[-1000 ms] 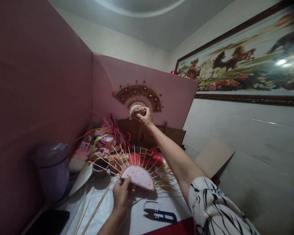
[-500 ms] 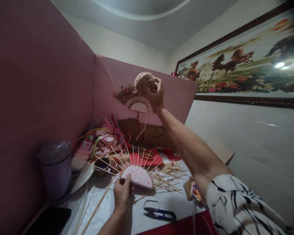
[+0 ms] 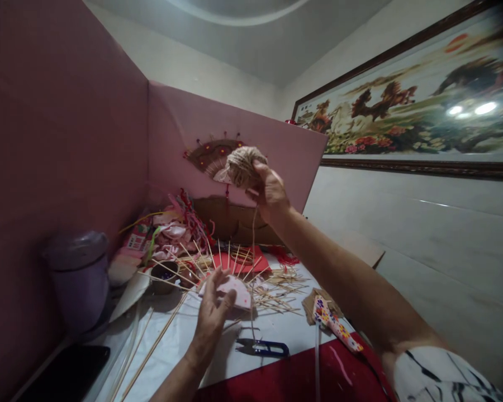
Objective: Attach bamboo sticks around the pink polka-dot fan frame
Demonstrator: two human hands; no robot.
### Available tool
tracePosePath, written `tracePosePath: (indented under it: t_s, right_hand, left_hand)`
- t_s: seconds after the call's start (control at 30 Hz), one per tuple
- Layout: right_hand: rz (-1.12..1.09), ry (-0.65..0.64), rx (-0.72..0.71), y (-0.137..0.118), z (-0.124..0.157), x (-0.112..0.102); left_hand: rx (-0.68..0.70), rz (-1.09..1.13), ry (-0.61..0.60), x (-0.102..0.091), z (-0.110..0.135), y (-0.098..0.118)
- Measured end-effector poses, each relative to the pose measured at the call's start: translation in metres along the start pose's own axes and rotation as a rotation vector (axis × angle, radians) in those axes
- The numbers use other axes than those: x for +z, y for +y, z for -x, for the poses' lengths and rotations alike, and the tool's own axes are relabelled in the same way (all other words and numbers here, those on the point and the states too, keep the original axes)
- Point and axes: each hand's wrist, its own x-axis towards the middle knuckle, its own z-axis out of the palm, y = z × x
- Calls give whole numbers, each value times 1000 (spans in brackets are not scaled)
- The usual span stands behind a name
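Note:
A ball of jute twine [image 3: 243, 166] is held up in my right hand [image 3: 272, 190], above the table. From it a strand of twine [image 3: 254, 234] hangs down towards the table. My left hand [image 3: 213, 310] is in front of a pink dotted half-round piece [image 3: 240, 290], fingers apart, and covers its left part. Thin sticks [image 3: 220, 255] fan out from the curved edge of that piece. Nearer to me lie thread snips [image 3: 263, 347] with dark blue handles.
A finished-looking fan [image 3: 209, 155] hangs on the pink board behind. Many loose sticks [image 3: 283, 290] lie at right, near a flower-patterned glue gun [image 3: 337, 324]. At left are a purple lidded container [image 3: 79, 285], a dark cup [image 3: 164, 276] and a black phone [image 3: 69, 373].
My right hand has lowered with the twine ball, and the strand now hangs straighter down. The left fingers have come off the half-round piece's lower edge and spread. The view has shifted slightly.

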Motion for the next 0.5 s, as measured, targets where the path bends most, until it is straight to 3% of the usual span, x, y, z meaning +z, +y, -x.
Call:
tracePosePath:
  t_s: [0.1,0.17,0.23,0.33,0.5]
  right_hand:
    - [-84,107,256,17,28,-4]
    - [-109,174,335,29,39,-9]
    - [-102,254,392,43,44,-15]
    - [-42,371,476,64,44,-26]
    - [163,534,458,96,33,-44]
  left_hand:
    - [-234,219,-262,8,7,-11]
    - [-370,291,-444,10,12,-16]
    - [-453,309,-553,11,16,-17]
    - [-512,280,-550,10,18,-13]
    - [-520,246,-431,9,14,-12]
